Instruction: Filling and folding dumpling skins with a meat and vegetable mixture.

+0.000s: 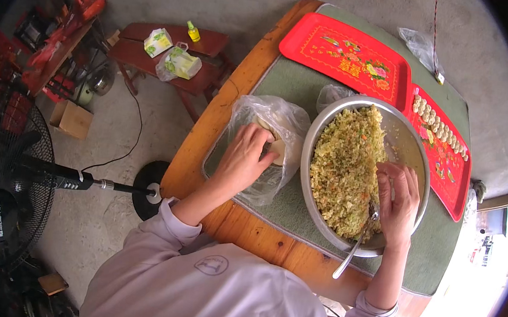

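Observation:
My left hand (pixel 249 154) reaches into the mouth of a clear plastic bag (pixel 267 184), its fingers at a stack of round dough wrappers (pixel 278 152). Whether it grips one cannot be told. My right hand (pixel 397 198) is over the right side of a large steel bowl (pixel 306 195), thumb and fingertips close together; whether anything is between them is unclear. Chopped filling (pixel 346 171) with green and orange bits is heaped in the bowl. A metal spoon (pixel 348 262) leans on the near rim, its head in the filling. A row of small filled dumplings (pixel 440 128) lies on the right-hand red tray (pixel 457 194).
Another red patterned tray (pixel 312 34) lies behind the bowl on the green cloth (pixel 279 77). Plastic bags lie beside the bowl and at the table's far edge. A pedestal fan (pixel 66 176) stands left, near a red bench (pixel 127 48) with packets and a yellow bottle.

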Tool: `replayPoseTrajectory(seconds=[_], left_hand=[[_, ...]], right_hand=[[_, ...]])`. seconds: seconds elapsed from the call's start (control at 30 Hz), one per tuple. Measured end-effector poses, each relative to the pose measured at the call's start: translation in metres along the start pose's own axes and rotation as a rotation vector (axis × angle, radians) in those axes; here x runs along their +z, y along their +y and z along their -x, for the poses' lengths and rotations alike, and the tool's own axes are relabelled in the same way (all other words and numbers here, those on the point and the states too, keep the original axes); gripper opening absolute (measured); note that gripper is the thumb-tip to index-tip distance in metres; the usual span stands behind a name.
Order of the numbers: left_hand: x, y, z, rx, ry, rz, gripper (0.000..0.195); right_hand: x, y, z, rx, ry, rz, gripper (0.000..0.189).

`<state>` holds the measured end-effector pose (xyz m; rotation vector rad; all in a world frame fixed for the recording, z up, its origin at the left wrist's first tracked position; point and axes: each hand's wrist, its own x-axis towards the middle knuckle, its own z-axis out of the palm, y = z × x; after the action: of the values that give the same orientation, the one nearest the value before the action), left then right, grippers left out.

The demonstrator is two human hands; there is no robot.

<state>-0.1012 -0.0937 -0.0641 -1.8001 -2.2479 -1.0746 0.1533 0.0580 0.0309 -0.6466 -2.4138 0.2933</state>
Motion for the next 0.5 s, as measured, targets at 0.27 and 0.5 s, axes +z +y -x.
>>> replayPoseTrajectory(seconds=[0.27,0.5], left_hand=[[0.003,0.002,0.001,0.015,0.068,-0.014,0.020],[-0.030,-0.005,-0.003,-0.462,-0.058,0.923,0.010]], right_hand=[[0.001,-0.001,0.000,-0.010,-0.008,0.004,0.009],[0.001,0.002,-0.001,0.008,-0.017,-0.038,0.011]])
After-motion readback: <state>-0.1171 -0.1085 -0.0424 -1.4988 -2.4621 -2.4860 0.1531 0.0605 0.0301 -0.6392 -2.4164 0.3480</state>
